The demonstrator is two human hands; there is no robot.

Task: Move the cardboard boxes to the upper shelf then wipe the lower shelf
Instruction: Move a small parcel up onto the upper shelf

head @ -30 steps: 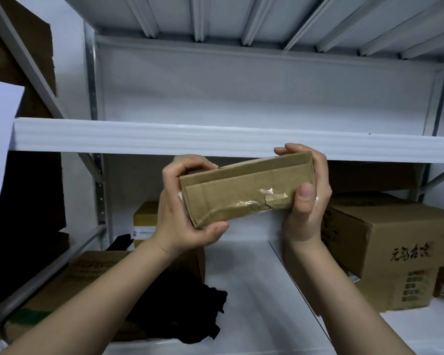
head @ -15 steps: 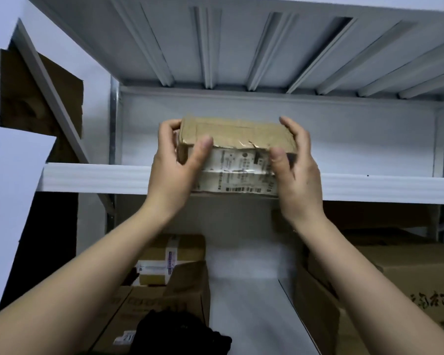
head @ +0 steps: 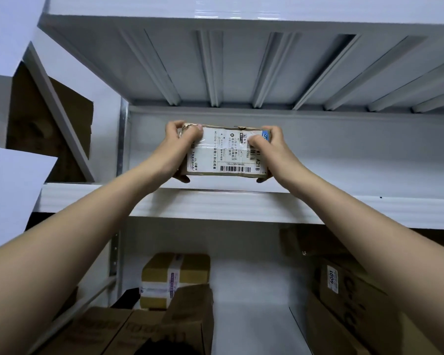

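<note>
A small flat cardboard box (head: pixel 223 152) with a white shipping label facing me is held at the height of the white upper shelf (head: pixel 215 204), just past its front lip. My left hand (head: pixel 176 149) grips its left end and my right hand (head: pixel 268 151) grips its right end. Whether the box rests on the shelf is hidden by the lip. On the lower shelf (head: pixel 249 316) a taped cardboard box (head: pixel 174 278) stands at the back left, with open cardboard boxes (head: pixel 149 329) in front of it.
Large brown boxes (head: pixel 344 303) fill the right of the lower shelf. A dark cloth (head: pixel 159 348) shows at the bottom edge. A ribbed shelf underside (head: pixel 241 67) closes off the top. The steel upright (head: pixel 122 142) stands left of the box, with cardboard and white sheets further left.
Both hands have raised the box from below the upper shelf's edge to above it and pushed it inward. The label now faces me. The view has tilted upward.
</note>
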